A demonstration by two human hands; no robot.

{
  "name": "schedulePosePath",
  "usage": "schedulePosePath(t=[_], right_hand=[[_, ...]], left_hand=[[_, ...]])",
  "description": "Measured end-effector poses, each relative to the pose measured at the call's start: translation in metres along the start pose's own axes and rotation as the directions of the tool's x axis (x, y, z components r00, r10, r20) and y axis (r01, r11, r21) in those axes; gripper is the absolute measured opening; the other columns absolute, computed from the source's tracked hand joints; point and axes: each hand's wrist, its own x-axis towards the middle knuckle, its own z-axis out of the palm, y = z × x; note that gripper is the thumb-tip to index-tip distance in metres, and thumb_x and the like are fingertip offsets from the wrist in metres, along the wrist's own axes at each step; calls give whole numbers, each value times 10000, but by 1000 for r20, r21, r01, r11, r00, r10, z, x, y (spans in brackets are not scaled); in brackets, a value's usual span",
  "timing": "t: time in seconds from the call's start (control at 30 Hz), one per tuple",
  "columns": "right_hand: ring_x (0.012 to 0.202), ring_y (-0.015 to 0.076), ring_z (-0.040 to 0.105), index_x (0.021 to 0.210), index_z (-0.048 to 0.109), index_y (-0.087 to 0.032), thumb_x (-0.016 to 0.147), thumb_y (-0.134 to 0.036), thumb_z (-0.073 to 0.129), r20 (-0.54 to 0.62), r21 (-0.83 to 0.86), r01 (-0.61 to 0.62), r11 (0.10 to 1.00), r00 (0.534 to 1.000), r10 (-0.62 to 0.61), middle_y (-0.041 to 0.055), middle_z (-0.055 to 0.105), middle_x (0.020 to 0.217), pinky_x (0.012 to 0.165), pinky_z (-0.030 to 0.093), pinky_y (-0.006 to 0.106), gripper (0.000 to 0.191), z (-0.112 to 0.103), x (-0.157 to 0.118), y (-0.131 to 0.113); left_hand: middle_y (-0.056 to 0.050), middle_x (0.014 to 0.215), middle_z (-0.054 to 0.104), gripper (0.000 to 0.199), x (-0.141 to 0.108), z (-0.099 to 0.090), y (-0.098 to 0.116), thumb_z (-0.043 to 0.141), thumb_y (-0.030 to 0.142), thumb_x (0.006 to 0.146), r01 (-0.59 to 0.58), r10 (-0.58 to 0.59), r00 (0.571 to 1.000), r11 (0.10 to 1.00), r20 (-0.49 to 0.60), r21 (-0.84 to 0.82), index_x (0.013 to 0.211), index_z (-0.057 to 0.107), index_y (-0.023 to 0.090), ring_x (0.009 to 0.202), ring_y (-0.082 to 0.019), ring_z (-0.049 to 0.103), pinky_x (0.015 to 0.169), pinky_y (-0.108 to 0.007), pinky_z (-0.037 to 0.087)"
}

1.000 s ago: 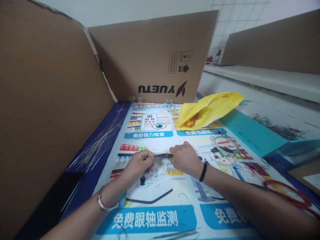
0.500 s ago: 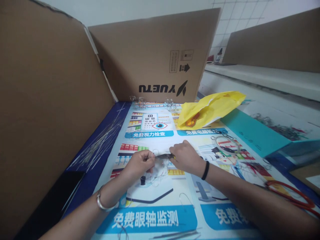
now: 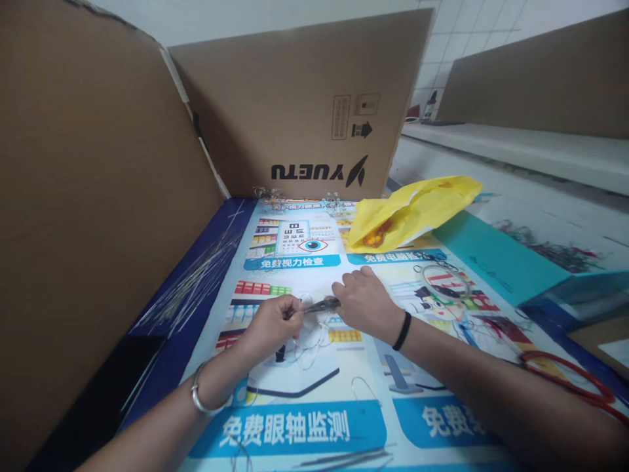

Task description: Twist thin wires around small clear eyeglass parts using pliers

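Over the middle of the printed poster (image 3: 299, 387), my right hand (image 3: 368, 301) is closed around the handles of long-nose pliers (image 3: 322, 305). The pliers' jaws point left and their tip meets the fingertips of my left hand (image 3: 278, 318). My left thumb and fingers are pinched on thin wire (image 3: 309, 347), and loops of it hang below the hands. What exactly lies between the plier jaws is too small to make out. A bent piece of wire (image 3: 363, 387) lies on the poster nearer to me.
Straight wires (image 3: 191, 282) lie along the left side. A yellow bag (image 3: 417, 210) and a teal box (image 3: 501, 255) stand at the back right. A red wire coil (image 3: 570, 373) lies at right, and cardboard panels (image 3: 295, 111) rise behind and left.
My right hand and the pliers have turned and shifted very slightly; the tip stays at my left fingers. The whole view has moved a little.
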Motion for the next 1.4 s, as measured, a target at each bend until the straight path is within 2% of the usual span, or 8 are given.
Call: schedulePosePath(t=[0.3,0.63,1.13,1.23,1.4], right_hand=[[746,235,538,784,610,-163,731,-347,562,14,4,23,1000,1000,-23,92,607,757,710,217,354,198,2,0,0],[722,227,558,790,623,-154,736,-340,542,54,34,33,999,998,-35,99,626,752,721,233,363,210,5,1,-1],[711,199,552,781,615,-164,749,-369,528,63,111,-8,994,998,1,79,632,749,698,218,342,224,11,-2,0],[710,190,535,782,611,-168,753,-363,526,30,130,-16,991,999,12,67,625,753,695,211,333,215,8,-3,0],[708,177,494,776,602,-168,801,-362,480,-88,149,-29,988,995,43,58,598,752,684,201,328,231,3,-3,4]], left_hand=[[61,503,496,60,2,-1,-9,475,201,698,-47,45,998,996,32,74,685,523,167,419,-82,493,409,-172,368],[55,522,504,65,1,-3,-8,466,191,700,-68,61,996,992,68,105,678,521,165,439,-82,496,434,-178,380],[56,518,490,82,2,-7,-4,473,202,739,-52,47,991,998,126,41,675,507,163,441,-65,460,423,-162,346],[60,514,498,73,3,-9,-8,484,208,755,-40,44,984,999,172,-27,695,498,170,433,-58,443,424,-160,339],[48,550,536,57,4,-11,-13,506,218,769,-57,80,975,992,205,-116,748,523,167,484,-62,486,485,-176,368]])
